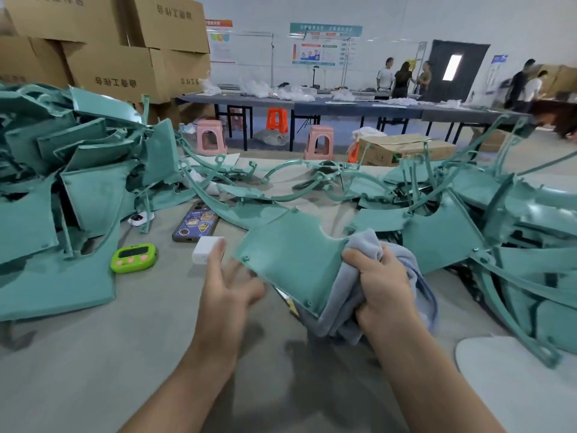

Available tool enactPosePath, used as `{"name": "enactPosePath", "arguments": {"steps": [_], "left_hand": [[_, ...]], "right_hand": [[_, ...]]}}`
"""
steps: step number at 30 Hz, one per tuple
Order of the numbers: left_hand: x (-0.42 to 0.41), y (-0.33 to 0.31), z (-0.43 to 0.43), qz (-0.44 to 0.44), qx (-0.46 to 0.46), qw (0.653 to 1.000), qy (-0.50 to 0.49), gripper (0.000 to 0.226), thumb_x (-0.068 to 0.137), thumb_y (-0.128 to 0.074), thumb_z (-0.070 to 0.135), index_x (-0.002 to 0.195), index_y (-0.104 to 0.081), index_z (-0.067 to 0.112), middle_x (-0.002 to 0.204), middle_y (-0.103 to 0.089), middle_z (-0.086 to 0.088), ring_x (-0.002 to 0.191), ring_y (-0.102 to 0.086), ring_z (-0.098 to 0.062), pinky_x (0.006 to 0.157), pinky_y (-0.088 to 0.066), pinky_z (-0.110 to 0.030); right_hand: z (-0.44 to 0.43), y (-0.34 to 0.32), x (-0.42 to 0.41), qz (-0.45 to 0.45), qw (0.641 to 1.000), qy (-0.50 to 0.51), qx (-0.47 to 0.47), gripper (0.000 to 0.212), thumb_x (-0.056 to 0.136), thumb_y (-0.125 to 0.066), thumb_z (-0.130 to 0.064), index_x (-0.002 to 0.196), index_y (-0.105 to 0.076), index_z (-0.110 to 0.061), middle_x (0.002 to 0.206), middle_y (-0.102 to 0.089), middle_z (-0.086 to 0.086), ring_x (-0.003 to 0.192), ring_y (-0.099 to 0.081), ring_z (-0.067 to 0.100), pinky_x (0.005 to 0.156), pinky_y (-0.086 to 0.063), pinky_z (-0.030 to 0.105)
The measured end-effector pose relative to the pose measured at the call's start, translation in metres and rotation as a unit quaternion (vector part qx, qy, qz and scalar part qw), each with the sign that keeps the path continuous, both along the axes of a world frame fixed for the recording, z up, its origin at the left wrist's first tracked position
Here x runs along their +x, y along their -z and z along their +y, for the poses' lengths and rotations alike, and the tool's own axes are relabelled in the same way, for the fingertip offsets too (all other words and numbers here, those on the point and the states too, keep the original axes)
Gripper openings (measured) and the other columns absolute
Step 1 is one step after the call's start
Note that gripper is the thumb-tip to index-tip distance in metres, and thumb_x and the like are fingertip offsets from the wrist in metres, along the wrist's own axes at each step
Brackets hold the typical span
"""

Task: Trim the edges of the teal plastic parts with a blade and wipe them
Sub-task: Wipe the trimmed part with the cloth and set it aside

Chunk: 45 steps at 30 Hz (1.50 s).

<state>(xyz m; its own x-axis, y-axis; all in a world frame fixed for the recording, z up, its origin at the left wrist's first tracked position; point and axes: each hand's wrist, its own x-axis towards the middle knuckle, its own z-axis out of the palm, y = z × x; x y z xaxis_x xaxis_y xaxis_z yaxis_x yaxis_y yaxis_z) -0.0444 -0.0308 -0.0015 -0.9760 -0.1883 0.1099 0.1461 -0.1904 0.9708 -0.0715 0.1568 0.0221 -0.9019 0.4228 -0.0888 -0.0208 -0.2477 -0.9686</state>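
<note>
As cloth (pixel 366 243) wraps part (pixel 287 254), right hand (pixel 381 282) grips both.

Factory workshop floor. Heaps of teal plastic parts (pixel 93 189) piled left of the left hand (pixel 229 284) and right of the right hand (pixel 382 284); stacked cardboard boxes (pixel 125 67) beyond on the left; long work tables (pixel 343 107), plastic stools (pixel 318 142), wall notice boards (pixel 324 46) ahead.

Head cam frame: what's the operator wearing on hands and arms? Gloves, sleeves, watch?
No gloves on the left hand or right hand. Both forearms are bare down to the frame's bottom edge: no sleeves, watch or wristband in view. No rings visible.
</note>
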Motion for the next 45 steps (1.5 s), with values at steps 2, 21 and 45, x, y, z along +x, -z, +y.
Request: {"name": "enactPosePath", "arguments": {"steps": [2,21,45], "left_hand": [[0.0,0.002,0.001,-0.02,0.147,0.983,0.107,0.056,0.068,-0.056,0.001,0.116,-0.075,0.024,0.117,-0.073,-0.005,0.093,-0.069,-0.017,0.083,-0.061,-0.039],[0.006,0.002,0.003,-0.036,0.218,0.962,0.159,0.055,0.069,-0.042,-0.02,0.101,-0.078,0.007,0.102,-0.074,-0.021,0.093,-0.072,-0.031,0.075,-0.061,-0.034],[-0.01,-0.013,-0.015,-0.167,0.328,0.928,0.056,0.051,0.105,-0.039,0.051,0.119,-0.068,0.011,0.108,-0.078,-0.008,0.09,-0.077,-0.02,0.069,-0.06,-0.032]], "right_hand": [[-0.003,0.006,-0.001,0.016,0.999,-0.013,0.033,0.011,0.089,-0.069,-0.001,0.098,-0.063,0.002,0.094,-0.071,0.025,0.09,-0.072,0.038,0.078,-0.061,0.051],[-0.075,-0.005,0.039,0.167,0.783,-0.219,0.558,0.058,0.105,-0.048,-0.025,0.16,-0.03,-0.024,0.163,-0.027,-0.016,0.152,-0.015,0.004,0.121,-0.002,0.016],[-0.035,0.019,0.056,0.206,0.703,0.008,0.681,0.055,0.079,-0.048,-0.015,0.129,-0.069,-0.005,0.136,-0.067,0.01,0.118,-0.064,0.029,0.096,-0.051,0.042]]}}
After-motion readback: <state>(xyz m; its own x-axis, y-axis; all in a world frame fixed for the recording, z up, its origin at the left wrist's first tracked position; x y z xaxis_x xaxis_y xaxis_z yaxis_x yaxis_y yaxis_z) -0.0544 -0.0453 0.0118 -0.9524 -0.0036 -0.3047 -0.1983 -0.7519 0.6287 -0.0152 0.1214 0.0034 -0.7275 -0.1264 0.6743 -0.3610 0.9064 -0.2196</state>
